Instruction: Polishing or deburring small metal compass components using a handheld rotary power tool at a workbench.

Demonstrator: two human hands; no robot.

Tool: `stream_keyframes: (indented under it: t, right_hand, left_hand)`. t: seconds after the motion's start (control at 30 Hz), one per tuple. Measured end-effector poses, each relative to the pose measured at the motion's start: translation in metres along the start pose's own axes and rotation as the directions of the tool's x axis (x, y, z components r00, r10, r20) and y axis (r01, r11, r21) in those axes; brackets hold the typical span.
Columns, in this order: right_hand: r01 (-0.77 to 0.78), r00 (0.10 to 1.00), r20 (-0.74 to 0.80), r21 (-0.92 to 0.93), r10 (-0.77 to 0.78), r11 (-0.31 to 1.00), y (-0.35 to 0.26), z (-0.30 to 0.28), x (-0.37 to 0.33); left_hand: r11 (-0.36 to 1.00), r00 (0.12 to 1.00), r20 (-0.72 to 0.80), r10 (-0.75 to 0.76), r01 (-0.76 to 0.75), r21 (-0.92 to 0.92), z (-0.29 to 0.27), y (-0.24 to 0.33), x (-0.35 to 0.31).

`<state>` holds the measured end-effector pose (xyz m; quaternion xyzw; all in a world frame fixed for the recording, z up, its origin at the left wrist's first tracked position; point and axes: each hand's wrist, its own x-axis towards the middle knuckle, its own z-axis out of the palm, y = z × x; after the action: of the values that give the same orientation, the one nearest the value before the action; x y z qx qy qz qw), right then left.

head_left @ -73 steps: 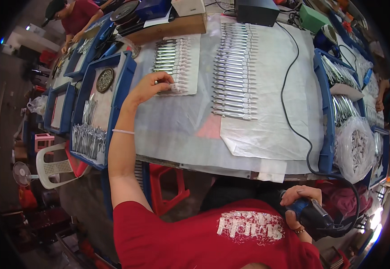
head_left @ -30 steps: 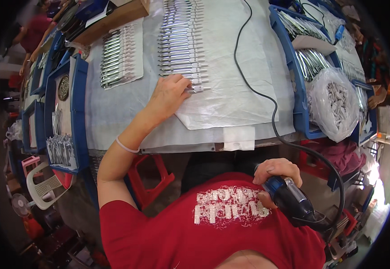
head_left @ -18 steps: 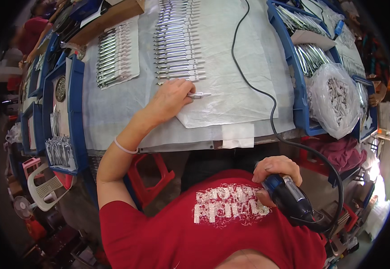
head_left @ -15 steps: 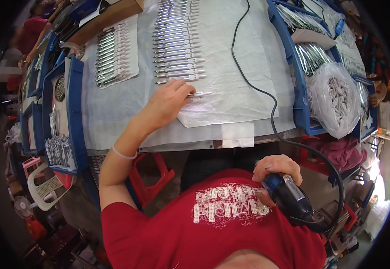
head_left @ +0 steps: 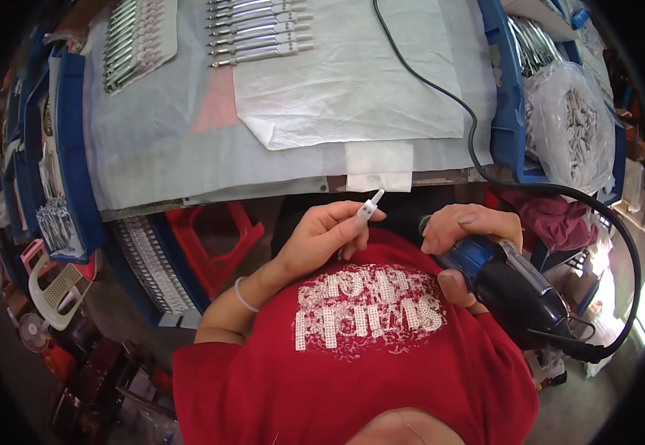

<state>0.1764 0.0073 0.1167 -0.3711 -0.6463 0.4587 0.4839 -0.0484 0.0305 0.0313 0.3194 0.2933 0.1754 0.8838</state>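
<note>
Held between the thumb and fingers of my left hand [head_left: 326, 231] is a small white plastic piece with a narrow tip [head_left: 367, 210]; my fingers cover the rest of it. It is in front of my red shirt, just off the table's front edge. My right hand [head_left: 478, 226] is wrapped round a corded blue-and-black power tool [head_left: 519, 285], whose working end is hidden by the fingers. On the table, a row of slim metal rods with white ends [head_left: 259, 52] lies on white cloth [head_left: 352, 111]. A second group of similar pieces [head_left: 138, 41] rests to its left.
A black cable [head_left: 441, 93] crosses the cloth and loops down to the tool. Blue bins [head_left: 508, 111] at the right hold metal parts and a clear bag of white pieces [head_left: 571, 130]. More blue bins [head_left: 77, 156] stand left. A red stool [head_left: 215, 245] is below the table.
My left hand has come from the near end of the row back toward my body, carrying the white piece. The tool in my right hand is a little higher, and the view has tipped downward.
</note>
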Motion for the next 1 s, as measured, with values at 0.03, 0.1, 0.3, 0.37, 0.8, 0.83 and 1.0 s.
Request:
stream_keyframes:
  t: [0.03, 0.1, 0.3, 0.37, 0.8, 0.83, 1.0]
  right_hand:
    - [-0.002, 1.000, 0.019, 0.012, 0.002, 1.000, 0.001, 0.000, 0.000]
    - [-0.049, 0.999, 0.015, 0.007, 0.049, 0.999, 0.001, 0.002, -0.003]
    - [-0.283, 0.959, -0.028, -0.073, 0.282, 0.956, 0.008, 0.007, -0.014]
    - [-0.311, 0.951, -0.040, -0.096, 0.308, 0.946, 0.016, 0.007, -0.015]
    - [-0.648, 0.761, -0.156, -0.233, 0.629, 0.725, 0.048, 0.022, 0.010]
    - [-0.637, 0.768, -0.129, -0.248, 0.627, 0.730, 0.050, 0.021, 0.009]
    - [-0.689, 0.725, -0.193, -0.180, 0.661, 0.702, 0.049, 0.024, 0.012]
  left_hand:
    - [0.998, 0.999, -0.010, -0.037, 0.036, -0.050, 0.001, -0.006, 0.003]
    - [0.993, 1.000, -0.015, -0.010, 0.008, -0.121, 0.003, -0.018, 0.008]
    - [0.915, 0.992, -0.002, -0.125, 0.114, -0.386, 0.004, -0.034, 0.026]
    - [0.889, 0.986, -0.050, -0.159, 0.121, -0.442, 0.007, -0.036, 0.030]
    - [0.849, 0.995, -0.070, -0.068, 0.021, -0.529, 0.010, -0.045, 0.032]
    - [0.845, 0.991, -0.110, -0.083, 0.011, -0.534, 0.013, -0.043, 0.032]
    - [0.823, 0.981, -0.162, -0.108, -0.003, -0.568, 0.017, -0.040, 0.031]
